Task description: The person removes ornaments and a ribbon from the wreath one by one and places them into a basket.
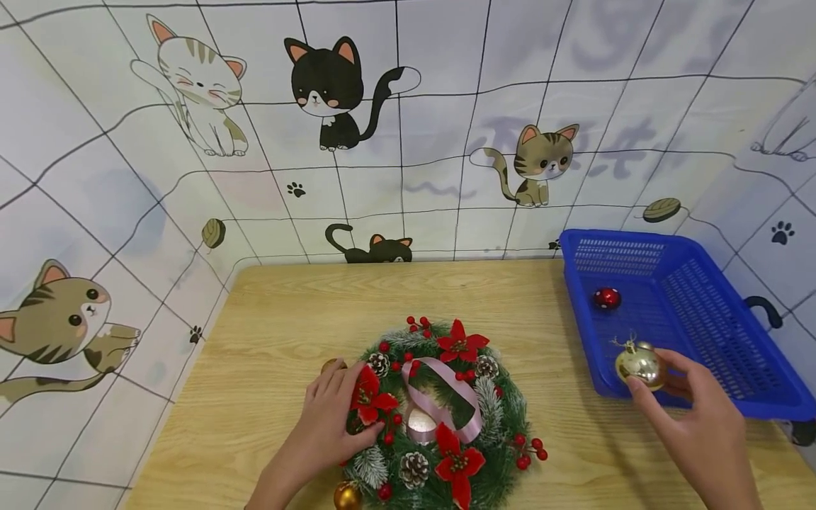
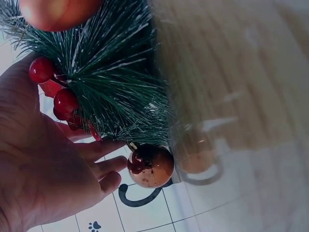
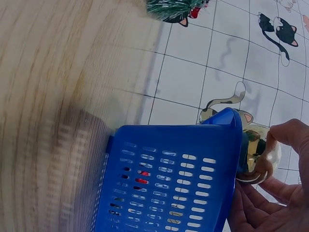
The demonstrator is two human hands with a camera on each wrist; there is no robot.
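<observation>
A green Christmas wreath (image 1: 491, 453) lies on the wooden table, trimmed with red poinsettias, berries, pinecones and a pink ribbon (image 1: 468, 397). My left hand (image 1: 331, 418) grips its left side, the thumb by a red flower; in the left wrist view, the fingertips are close to a copper-gold bauble (image 2: 152, 166). Another gold bauble (image 1: 348, 496) hangs on the wreath's near left edge. My right hand (image 1: 701, 418) pinches a shiny gold bauble (image 1: 639, 366) above the near left rim of the blue basket (image 1: 583, 340). A second small gold shape shows behind it, mostly hidden.
Inside the blue basket, at the table's right side, lies a red bauble with white dots (image 1: 607, 298). A black curved handle (image 1: 763, 310) stands at the basket's right side. Cat-patterned cloth (image 1: 433, 134) walls in the table (image 1: 299, 304) at the back and sides.
</observation>
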